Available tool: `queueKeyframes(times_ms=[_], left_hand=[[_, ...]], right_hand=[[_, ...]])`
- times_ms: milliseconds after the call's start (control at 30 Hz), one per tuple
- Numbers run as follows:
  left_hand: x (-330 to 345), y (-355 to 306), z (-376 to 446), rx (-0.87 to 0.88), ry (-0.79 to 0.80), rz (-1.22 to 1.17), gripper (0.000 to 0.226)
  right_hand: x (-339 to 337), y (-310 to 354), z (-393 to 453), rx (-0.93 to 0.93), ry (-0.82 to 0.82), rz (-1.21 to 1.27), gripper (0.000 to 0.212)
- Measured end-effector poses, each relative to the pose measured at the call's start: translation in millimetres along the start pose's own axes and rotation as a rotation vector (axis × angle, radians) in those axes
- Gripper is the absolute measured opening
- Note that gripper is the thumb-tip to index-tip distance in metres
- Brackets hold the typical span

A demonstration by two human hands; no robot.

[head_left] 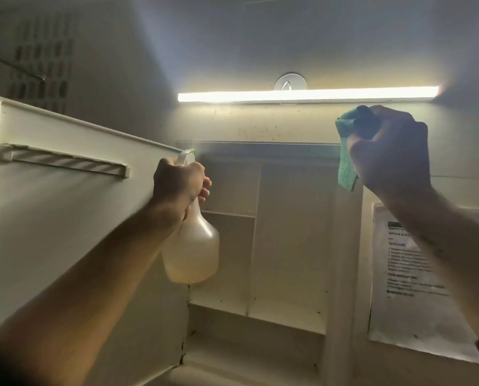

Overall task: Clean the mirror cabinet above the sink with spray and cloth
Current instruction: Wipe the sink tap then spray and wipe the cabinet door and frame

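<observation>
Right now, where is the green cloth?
The green cloth is bunched in the right hand, upper right of the head view, raised just under the lit light bar at the open cabinet's top edge.

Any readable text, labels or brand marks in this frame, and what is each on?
Paper notice on the right cabinet door: several printed lines and bold headings, too blurred to read.
Spray bottle: no label visible.
Green cloth: no text.
Nothing else carries writing.
</observation>
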State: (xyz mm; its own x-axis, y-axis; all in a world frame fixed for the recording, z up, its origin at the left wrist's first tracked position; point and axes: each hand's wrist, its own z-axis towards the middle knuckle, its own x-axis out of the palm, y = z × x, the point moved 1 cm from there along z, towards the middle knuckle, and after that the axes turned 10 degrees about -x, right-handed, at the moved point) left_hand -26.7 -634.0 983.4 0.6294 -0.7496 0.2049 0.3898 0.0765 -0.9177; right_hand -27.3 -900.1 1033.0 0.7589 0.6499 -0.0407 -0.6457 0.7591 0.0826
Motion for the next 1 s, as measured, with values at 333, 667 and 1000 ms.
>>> queueKeyframes(times_ms=[333,667,1000], left_hand=[[51.7,-8.1,-17.7,-0.047,0.268,-0.001,0.017],[90.1,-20.9,-48.4,-0.058,0.489,0.044,0.017],[122.0,-28.8,-89.0,-0.054,0.785,0.059,0.018]], right_hand=[[-15.9,-10.9,3.7,-0.012,-0.046,-0.045,0.032],[-39.9,-21.3,5.0,0.023,-0.065,-0.11,0.04],[-51.0,-34.4,4.2,-0.014,-0.128,-0.17,0.039]])
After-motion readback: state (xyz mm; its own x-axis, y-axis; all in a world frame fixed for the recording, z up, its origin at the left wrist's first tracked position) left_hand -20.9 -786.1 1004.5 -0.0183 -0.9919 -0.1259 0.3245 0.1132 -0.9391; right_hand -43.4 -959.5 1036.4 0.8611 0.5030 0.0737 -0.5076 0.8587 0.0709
